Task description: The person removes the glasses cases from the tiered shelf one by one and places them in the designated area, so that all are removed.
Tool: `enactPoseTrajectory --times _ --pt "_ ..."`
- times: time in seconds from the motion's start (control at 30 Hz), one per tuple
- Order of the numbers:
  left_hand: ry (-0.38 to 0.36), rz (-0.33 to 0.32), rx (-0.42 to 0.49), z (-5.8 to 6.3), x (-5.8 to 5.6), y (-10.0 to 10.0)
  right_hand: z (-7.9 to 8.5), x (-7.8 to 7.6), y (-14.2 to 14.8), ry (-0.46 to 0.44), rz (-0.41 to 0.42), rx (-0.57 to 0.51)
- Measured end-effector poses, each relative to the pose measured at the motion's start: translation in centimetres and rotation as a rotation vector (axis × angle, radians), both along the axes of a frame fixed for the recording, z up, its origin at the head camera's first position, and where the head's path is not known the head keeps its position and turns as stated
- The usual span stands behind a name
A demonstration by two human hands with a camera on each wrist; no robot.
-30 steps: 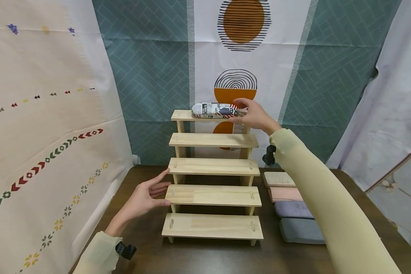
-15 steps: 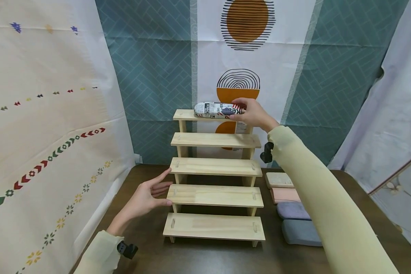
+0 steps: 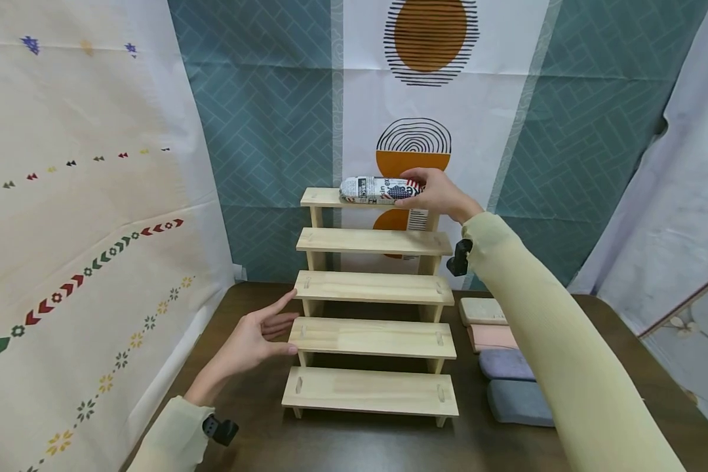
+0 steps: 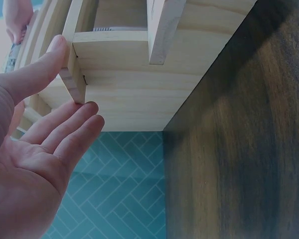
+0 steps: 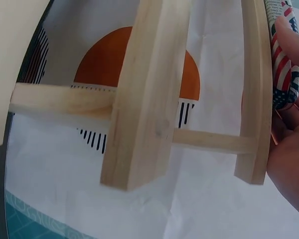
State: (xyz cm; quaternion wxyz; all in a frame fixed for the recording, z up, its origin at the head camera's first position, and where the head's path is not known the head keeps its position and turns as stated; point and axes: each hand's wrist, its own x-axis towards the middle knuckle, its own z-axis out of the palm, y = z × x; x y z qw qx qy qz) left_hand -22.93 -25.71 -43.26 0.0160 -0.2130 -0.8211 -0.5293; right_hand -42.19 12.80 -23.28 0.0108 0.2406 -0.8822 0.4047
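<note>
A stepped wooden rack [image 3: 372, 338] of pale boards stands on the dark table. On its top step lies a glasses case [image 3: 377, 190] with newsprint and flag patterns. My right hand [image 3: 440, 195] holds this case by its right end, the thumb on the near side. In the right wrist view the striped end of the case [image 5: 282, 74] shows between thumb and fingers. At the rack's left side, my left hand [image 3: 250, 344] grips the end of a lower step. The left wrist view has the thumb on one edge of that board [image 4: 72, 84] and fingertips at the other.
Right of the rack, several soft cases lie in a column: beige [image 3: 482, 311], pink [image 3: 492, 337], purple [image 3: 505, 364] and blue-grey [image 3: 520, 402]. My right sleeve [image 3: 554, 334] passes over their right ends. Patterned cloths [image 3: 259, 144] hang behind and at both sides of the table [image 3: 242, 295].
The glasses case has slid slightly right along the top step, into my right hand, so less of its right end shows. My left hand keeps its place on the rack. The view shifts slightly.
</note>
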Motion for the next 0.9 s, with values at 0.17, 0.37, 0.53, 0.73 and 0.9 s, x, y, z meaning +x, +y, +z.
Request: enactPoseTrajectory --times 0.17,0.37,0.53,0.73,0.9 --pt "-0.007 -0.004 -0.004 0.15 0.04 0.17 0.14 -0.01 -0.19 -0.020 -0.017 0.009" --pt "-0.013 0.001 -0.002 0.22 0.08 0.26 0.12 0.06 -0.12 -0.032 -0.028 -0.004" --pt "-0.007 0.002 -0.003 0.23 0.03 0.25 0.04 0.27 0.16 -0.036 -0.032 -0.038" --pt "-0.003 0.002 0.003 0.12 0.06 0.15 -0.26 0.67 0.47 -0.062 -0.030 -0.105" --pt "0.003 0.002 0.005 0.13 0.05 0.10 -0.43 0.93 0.65 -0.061 -0.044 -0.152"
